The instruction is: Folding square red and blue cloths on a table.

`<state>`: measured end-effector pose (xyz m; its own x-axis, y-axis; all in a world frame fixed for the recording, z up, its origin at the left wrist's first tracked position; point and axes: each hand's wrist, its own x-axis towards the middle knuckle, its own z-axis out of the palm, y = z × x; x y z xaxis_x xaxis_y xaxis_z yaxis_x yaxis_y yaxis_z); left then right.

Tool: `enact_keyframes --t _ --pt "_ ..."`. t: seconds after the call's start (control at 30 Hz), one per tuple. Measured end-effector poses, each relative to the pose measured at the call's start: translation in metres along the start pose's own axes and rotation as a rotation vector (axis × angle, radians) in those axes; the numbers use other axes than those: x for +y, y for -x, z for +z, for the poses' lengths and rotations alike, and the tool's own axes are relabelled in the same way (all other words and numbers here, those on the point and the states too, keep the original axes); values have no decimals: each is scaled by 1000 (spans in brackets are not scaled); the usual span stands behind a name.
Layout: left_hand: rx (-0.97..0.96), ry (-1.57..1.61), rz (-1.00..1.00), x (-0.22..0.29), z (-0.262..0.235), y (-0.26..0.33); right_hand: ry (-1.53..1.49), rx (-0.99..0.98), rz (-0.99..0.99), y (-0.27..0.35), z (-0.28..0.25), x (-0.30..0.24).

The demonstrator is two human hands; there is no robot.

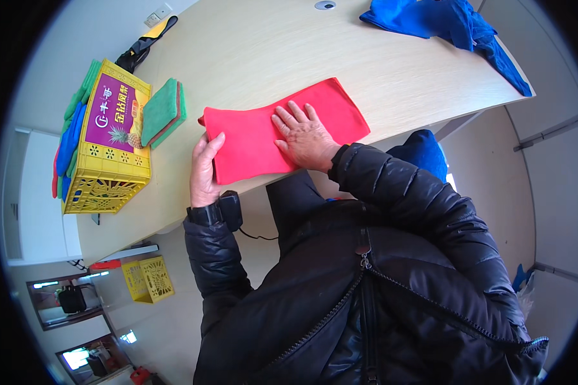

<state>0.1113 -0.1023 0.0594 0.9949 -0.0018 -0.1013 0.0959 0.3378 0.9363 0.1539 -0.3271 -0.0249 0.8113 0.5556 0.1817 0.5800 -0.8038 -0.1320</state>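
Observation:
A folded red cloth (250, 141) lies near the front edge of the table, slightly skewed, its layers showing at the right end. My left hand (205, 170) grips its left edge, thumb on top and the other fingers hidden beneath. Flat on the middle of the cloth rests my right hand (307, 139), fingers spread and palm down. Left of the red cloth sits a small stack of folded cloths (162, 114), green with a reddish-brown layer, right beside a yellow plastic crate (112, 176).
Green, blue and red cloths (76, 138) are piled at the crate's far left side. A blue garment (424, 19) lies at the table's far right. Behind the crate is a black and yellow item (144, 48). Another yellow crate (149, 280) stands on the floor at lower left.

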Motion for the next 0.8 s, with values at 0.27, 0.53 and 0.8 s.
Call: enact_keyframes --t 0.27,0.53,0.8 --pt "-163 -150 35 -18 80 -59 -49 64 -25 21 -7 3" --pt "-246 -691 17 -74 140 -105 -150 38 -192 97 -26 12" --pt "-202 -1066 83 -97 161 -111 -92 -82 -235 112 -40 19"
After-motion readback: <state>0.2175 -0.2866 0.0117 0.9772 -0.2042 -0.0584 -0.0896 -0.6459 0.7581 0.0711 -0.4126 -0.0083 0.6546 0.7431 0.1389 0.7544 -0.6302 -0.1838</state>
